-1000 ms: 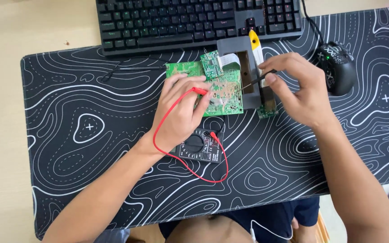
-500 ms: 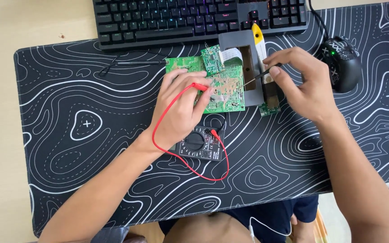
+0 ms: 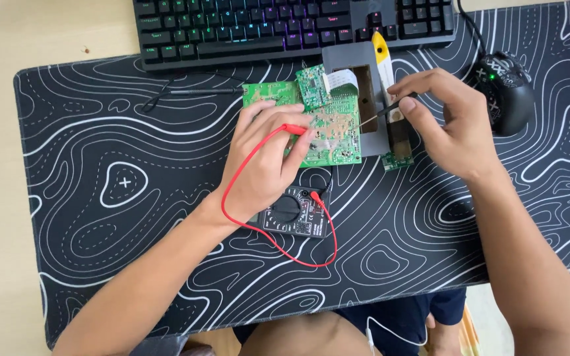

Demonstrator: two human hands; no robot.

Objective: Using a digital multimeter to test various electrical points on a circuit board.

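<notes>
Left hand: palm down, fingers curled inward, thumb and forefinger pinched together at the tip; wrist straight, bare forearm running down and to the left toward the lower edge. Right hand: back toward the camera, fingers bent, thumb and forefinger pressed together in a fine pinch pointing left; wrist slightly flexed, bare forearm running down and to the right. Hands near, not touching.

I see no packages, signs or lit screens. The only labelled item is the small black rectangular multimeter on the black wave-patterned tabletop mat, just below the green circuit board; its dial face carries fine white and red markings.
</notes>
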